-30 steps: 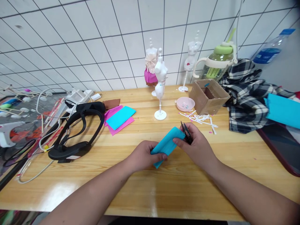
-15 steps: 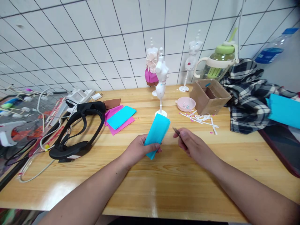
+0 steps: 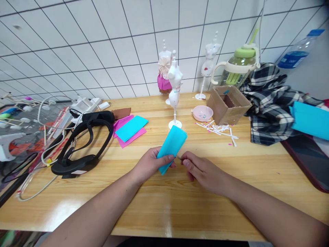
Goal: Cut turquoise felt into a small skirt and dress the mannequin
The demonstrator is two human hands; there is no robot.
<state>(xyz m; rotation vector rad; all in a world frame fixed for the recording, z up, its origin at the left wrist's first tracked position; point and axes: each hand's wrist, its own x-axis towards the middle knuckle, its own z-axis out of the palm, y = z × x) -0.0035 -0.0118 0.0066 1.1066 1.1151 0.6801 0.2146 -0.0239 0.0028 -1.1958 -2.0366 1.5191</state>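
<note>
My left hand (image 3: 158, 161) is closed round a folded strip of bright blue crepe paper (image 3: 172, 144), thumb on top, held tilted above the table. From the right, my right hand (image 3: 197, 168) pinches a small, thin metal tool (image 3: 178, 157); its tip meets the paper's right edge near my left thumb. Most of the tool is hidden in my fingers, so its kind is unclear. Just beyond the paper stands a bare white mini dress form (image 3: 175, 77). More folded blue paper (image 3: 132, 127) lies on pink sheets (image 3: 125, 140) to the left.
Behind are a dressed mini form (image 3: 164, 68), another white form (image 3: 209, 56), a pink dish (image 3: 203, 113), a cardboard box (image 3: 227, 106) and white paper scraps (image 3: 218, 128). A black headset (image 3: 84, 144) and cables occupy the left; plaid cloth (image 3: 267, 113) lies right.
My right hand has moved left and slightly down, bringing the tool's tip to the paper's edge. My left hand keeps its hold on the blue paper. The view has shifted slightly.
</note>
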